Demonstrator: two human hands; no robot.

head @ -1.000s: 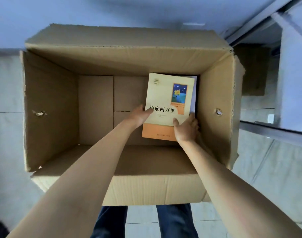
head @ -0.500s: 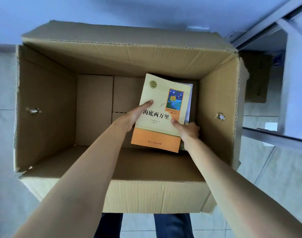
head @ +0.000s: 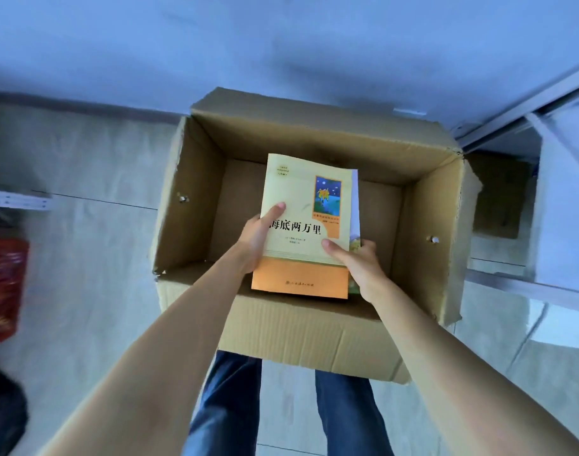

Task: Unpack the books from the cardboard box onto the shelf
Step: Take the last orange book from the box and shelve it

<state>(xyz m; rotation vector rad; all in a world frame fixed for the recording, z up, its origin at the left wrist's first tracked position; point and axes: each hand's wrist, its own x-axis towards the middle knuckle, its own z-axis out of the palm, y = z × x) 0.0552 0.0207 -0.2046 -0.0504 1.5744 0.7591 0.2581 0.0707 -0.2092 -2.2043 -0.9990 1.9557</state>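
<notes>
Above the open cardboard box (head: pixel 301 327), both hands (head: pixel 258 238) (head: pixel 360 264) gripped a small stack of books (head: pixel 306 225); shelving remained, and the box bottom looked bare.

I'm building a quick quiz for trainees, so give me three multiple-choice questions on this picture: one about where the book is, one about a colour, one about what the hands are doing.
1. Where is the yellow book?
A. Flat on the floor beside the box
B. Held over the open cardboard box
C. Standing on a shelf

2. What colour is the band along the book's near end?
A. Orange
B. Green
C. Black

3. What are the hands doing?
A. Both hang idle
B. Only the right hand touches the book
C. Both grip the book, left hand at its left edge, right hand at its right corner

Answers: 1 B, the book overlaps the box's near rim with both hands under it. 2 A, the near strip is orange. 3 C, a thumb lies on the cover on each side.
</notes>
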